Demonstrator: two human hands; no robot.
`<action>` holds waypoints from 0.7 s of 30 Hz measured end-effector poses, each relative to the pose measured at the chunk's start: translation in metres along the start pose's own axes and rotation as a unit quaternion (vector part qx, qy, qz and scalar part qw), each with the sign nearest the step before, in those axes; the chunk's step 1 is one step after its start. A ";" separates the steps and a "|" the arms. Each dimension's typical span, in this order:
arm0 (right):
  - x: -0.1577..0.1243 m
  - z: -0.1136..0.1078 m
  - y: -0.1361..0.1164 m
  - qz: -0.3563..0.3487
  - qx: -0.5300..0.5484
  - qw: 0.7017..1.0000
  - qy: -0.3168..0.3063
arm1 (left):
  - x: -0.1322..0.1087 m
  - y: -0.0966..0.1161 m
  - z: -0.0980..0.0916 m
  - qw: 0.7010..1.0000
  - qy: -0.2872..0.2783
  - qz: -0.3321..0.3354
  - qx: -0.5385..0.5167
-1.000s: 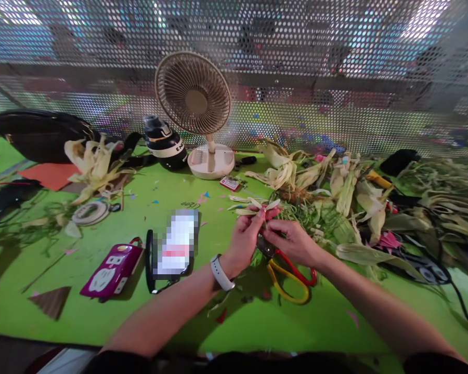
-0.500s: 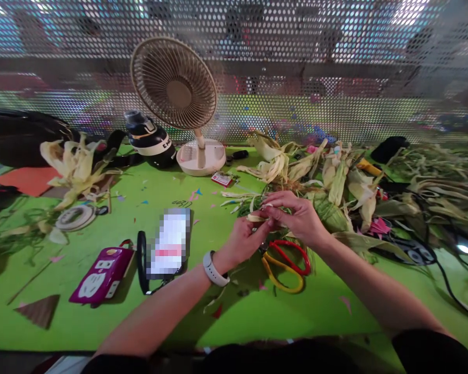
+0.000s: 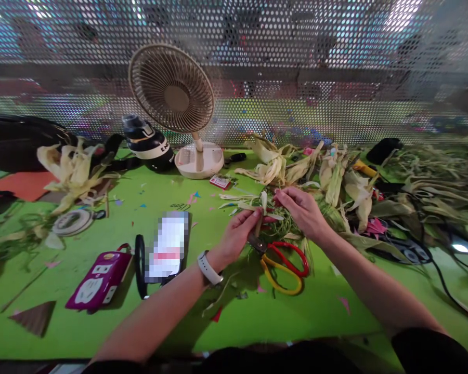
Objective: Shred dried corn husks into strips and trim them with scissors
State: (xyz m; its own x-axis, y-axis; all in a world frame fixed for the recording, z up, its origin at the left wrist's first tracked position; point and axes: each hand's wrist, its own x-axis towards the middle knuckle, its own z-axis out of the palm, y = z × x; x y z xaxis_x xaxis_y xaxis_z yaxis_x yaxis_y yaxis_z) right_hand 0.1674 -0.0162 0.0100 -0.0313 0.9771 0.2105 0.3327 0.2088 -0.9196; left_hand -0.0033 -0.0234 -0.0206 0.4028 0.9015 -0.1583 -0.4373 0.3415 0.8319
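My left hand, with a white watch on its wrist, is closed in a pinch on pale corn husk strips that cross each other and stick out past the fingertips. Just to the right and slightly higher, my right hand has its thumb and fingers pressed together, apart from the strips. Whatever lies in that pinch is too small to make out. Scissors with one red and one yellow handle loop lie below the hands, their blades partly hidden. Thin green shreds are heaped under and between my hands.
Dried corn husks cover the back right. A beige fan and black bottle stand at the back. Left of my hands lie a phone, purple case and tape roll. Black cables run at right.
My hands were together at the husk pieces. Now they are apart: the right has drawn off to the right, and the crossed strips show in my left. The view has shifted slightly.
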 end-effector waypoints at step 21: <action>0.001 0.007 0.003 0.069 0.164 0.982 -0.060 | 0.000 0.001 -0.004 0.995 -0.052 -0.070 -0.051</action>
State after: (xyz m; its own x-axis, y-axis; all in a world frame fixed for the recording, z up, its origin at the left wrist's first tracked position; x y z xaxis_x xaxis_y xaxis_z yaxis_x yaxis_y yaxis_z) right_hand 0.1618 -0.0140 0.0051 -0.1252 0.9906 0.0545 0.0204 0.0575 -0.9981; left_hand -0.0074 -0.0221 -0.0223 0.5440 0.8129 -0.2082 -0.4490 0.4916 0.7462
